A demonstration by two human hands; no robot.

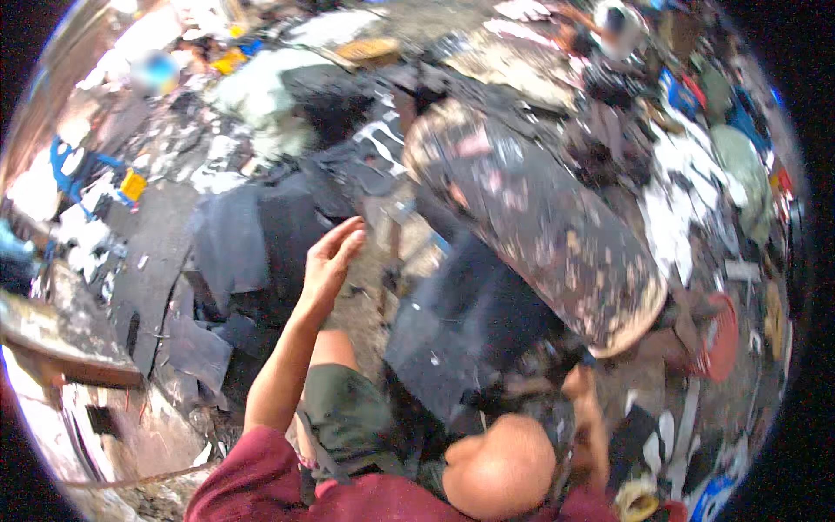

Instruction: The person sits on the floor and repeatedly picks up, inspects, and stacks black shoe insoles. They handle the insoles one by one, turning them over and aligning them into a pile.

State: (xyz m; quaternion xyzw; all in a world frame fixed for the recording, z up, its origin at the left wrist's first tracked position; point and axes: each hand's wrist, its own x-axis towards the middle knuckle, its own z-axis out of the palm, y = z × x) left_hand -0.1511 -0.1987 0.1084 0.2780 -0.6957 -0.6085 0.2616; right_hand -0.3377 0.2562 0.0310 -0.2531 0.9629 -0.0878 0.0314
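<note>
My left hand (329, 261) is raised over the ground in front of me, its fingers stretched forward and nothing visible in them. To its left lies a pile of dark blue-black sheets (230, 235), fabric or leather. My right hand (578, 384) is low on the right, near the lower end of a long, worn board (557, 235) with rounded ends and a dark, chipped face. Blur hides its fingers. Another dark sheet (470, 304) hangs or lies along the board's near side, over my lap area.
Scraps of dark material (156, 270) and white pieces (687, 191) litter the ground. A pale green sack (270, 100) stands far left of centre. On the right is a round red object (720, 337). A blue frame-like item (74, 174) lies at left. Other people sit farther off.
</note>
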